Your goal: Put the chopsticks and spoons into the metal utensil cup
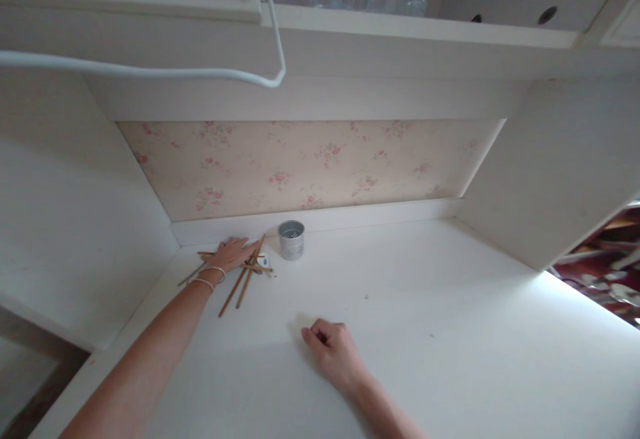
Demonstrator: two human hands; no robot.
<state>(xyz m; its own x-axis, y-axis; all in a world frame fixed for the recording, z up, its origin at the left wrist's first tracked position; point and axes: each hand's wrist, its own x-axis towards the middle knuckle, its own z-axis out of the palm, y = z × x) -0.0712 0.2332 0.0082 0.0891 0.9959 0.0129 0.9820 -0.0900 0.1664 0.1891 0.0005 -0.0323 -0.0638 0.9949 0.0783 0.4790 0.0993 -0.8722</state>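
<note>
The left hand [235, 253] lies flat, fingers spread, on the wooden sticks [244, 280] at the far left of the desk [425, 305], beside the little metal cup [291, 239]. The right hand [334, 352] rests curled shut, holding nothing. To do it well, squeeze the sticks together first

Your left arm is stretched far forward, nearly straight, forearm bare, two thin bangles at the wrist. Your left hand [234, 253] lies palm down, fingers extended and slightly spread, pointing forward and to the right (grip flat and open, nothing clasped). Your right arm comes in from the lower right, bent, forearm angled up and to the left. Your right hand [334, 349] sits much nearer your body, knuckles up, fingers curled under into a loose fist, thumb tucked alongside.
</note>
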